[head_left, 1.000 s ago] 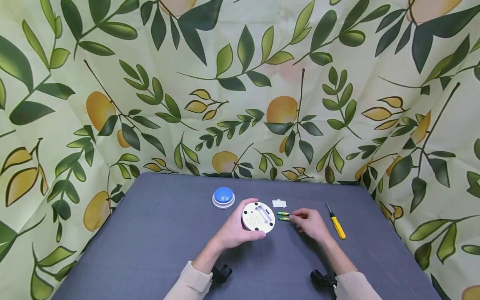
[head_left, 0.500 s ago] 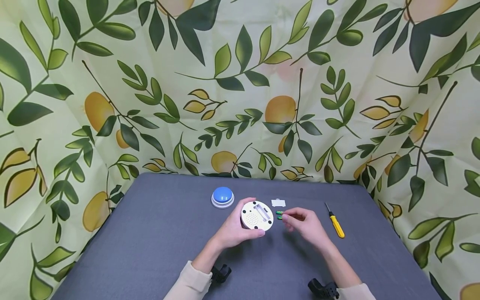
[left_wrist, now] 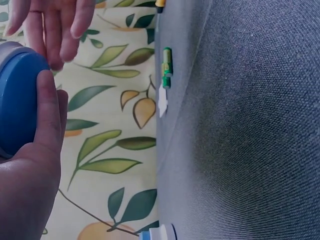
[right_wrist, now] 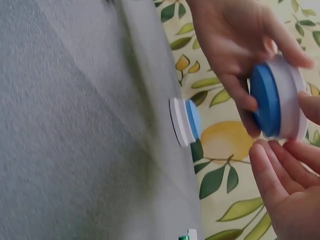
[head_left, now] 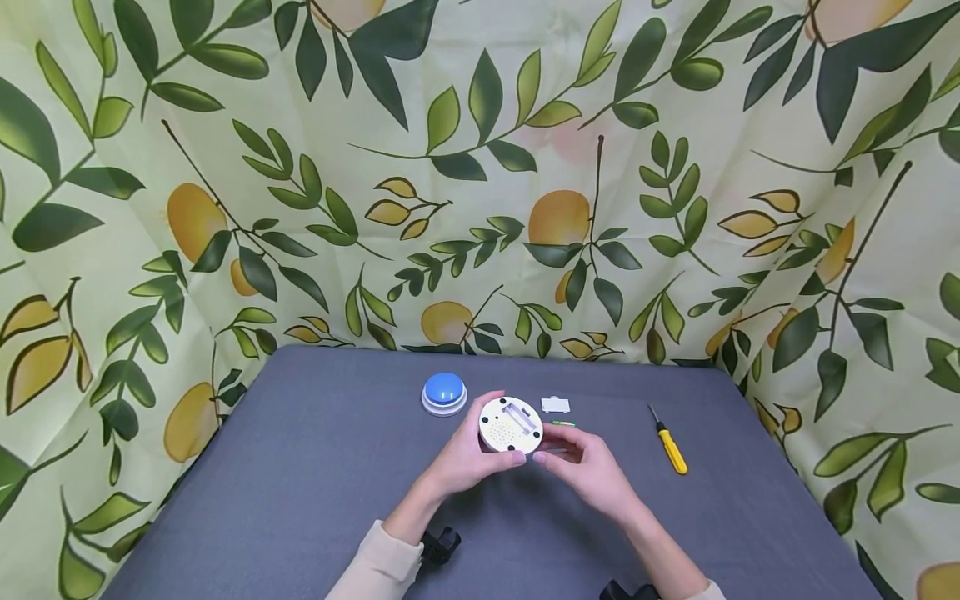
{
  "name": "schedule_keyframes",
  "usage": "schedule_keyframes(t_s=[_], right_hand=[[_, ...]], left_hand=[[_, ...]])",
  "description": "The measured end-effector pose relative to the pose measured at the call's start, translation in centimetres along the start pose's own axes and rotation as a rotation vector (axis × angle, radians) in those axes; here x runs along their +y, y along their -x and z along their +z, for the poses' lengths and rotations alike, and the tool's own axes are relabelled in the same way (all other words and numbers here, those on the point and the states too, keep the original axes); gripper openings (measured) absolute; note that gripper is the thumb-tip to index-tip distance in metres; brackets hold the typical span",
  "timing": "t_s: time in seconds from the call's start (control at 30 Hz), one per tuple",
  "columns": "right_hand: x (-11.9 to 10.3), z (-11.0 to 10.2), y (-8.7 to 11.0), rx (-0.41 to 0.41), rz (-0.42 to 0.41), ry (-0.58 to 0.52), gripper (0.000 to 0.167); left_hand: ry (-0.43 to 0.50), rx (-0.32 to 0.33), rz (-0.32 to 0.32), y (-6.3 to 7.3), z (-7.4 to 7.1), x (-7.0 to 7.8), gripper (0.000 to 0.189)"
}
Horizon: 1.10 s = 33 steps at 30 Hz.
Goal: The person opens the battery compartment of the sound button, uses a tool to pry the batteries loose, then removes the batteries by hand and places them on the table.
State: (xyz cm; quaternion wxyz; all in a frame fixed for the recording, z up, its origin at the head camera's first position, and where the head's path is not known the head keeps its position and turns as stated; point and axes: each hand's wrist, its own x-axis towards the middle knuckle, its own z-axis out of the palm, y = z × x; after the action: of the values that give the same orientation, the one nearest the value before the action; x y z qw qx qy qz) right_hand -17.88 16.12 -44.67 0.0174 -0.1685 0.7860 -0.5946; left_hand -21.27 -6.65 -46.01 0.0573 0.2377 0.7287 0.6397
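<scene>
My left hand (head_left: 459, 457) grips a round push button (head_left: 510, 437) by its rim. Its white underside faces up, showing speaker holes, dark feet and an uncovered battery compartment (head_left: 519, 417); its blue dome (left_wrist: 20, 102) appears in the left wrist view. At the button's right edge is my right hand (head_left: 592, 477), thumb and fingers extended around the rim without closing on it. Beyond that hand, green batteries (left_wrist: 167, 62) lie on the table, partly hidden in the head view. A small white battery cover (head_left: 555, 405) lies just behind them.
A second push button (head_left: 444, 393), blue dome upward, stands on the grey table (head_left: 315, 467) to the left. On the right lies a yellow-handled screwdriver (head_left: 672, 451). A leaf-and-fruit patterned cloth (head_left: 480, 192) hangs behind and at both sides.
My right hand has moved left from beside the batteries to the held button's right edge. The left hand keeps its grip on the button, almost unmoved.
</scene>
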Motion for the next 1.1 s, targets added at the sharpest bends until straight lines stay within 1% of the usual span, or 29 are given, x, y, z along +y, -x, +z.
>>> schedule_keyframes(t_s=[0.13,0.3,0.4,0.47,0.53,0.63,0.73,0.83,0.93,1.1], right_hand=[[-0.1,0.8,-0.1,0.007,-0.004,-0.033,0.058],[-0.4,1.2,0.0,0.031,0.033,-0.033,0.068],[-0.6,0.9,0.2,0.059,0.062,-0.026,0.07],[-0.7,0.5,0.3,0.081,0.073,-0.022,0.071],[-0.6,0.0,0.4,0.09,0.079,-0.022,0.072],[-0.3,-0.7,0.6,0.081,0.086,-0.026,0.077],[0.2,-1.4,0.6,0.041,0.077,-0.024,0.081],[0.9,-2.1,0.6,-0.003,0.055,-0.032,0.08],[1.5,-2.8,0.6,-0.04,0.055,-0.052,0.08],[2.4,-3.7,0.6,-0.083,0.118,-0.055,0.083]], left_hand=[[0.039,-0.032,0.024,0.0,-0.3,-0.3,0.093],[0.123,-0.116,0.079,0.1,-0.6,-0.6,0.091],[0.178,-0.182,0.105,0.1,-0.6,-0.5,0.086],[0.203,-0.218,0.109,0.1,-0.5,-0.4,0.083],[0.213,-0.237,0.11,0.0,-0.3,-0.3,0.078],[0.191,-0.237,0.103,-0.2,0.0,-0.4,0.073],[0.169,-0.228,0.095,-0.4,0.1,-0.5,0.07],[0.147,-0.215,0.078,-0.5,0.2,-0.6,0.069],[0.113,-0.205,0.044,-0.7,0.5,-0.7,0.069],[0.011,-0.192,-0.036,-1.2,1.2,-1.0,0.07]])
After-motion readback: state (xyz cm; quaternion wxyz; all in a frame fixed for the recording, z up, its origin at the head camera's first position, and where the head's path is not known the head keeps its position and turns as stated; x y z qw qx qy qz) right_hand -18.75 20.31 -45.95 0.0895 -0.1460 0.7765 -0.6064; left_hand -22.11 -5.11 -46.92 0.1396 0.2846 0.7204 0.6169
